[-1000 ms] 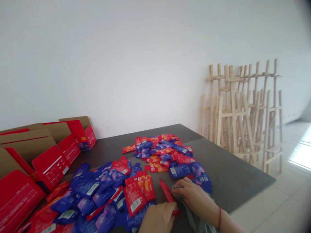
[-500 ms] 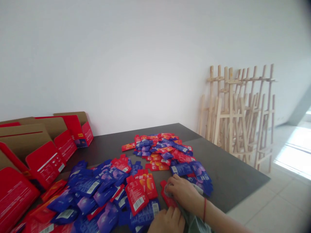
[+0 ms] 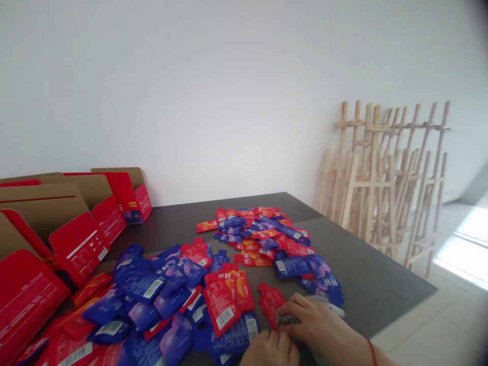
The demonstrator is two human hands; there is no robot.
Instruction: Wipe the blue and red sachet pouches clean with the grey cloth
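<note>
the dark bench (image 3: 366, 274) carries a spread of red and blue sachets (image 3: 263, 234); wooden racks (image 3: 385, 183) lean beyond it and red cardboard boxes (image 3: 76, 239) stand at its left end. at its near edge, the right hand (image 3: 318, 320) curls its fingers (image 3: 301, 310) around a crumpled grey cloth (image 3: 287, 319), just beside a red sachet (image 3: 270, 305). the left hand (image 3: 270, 349) is half-curled; i cannot tell if it holds anything.
</note>
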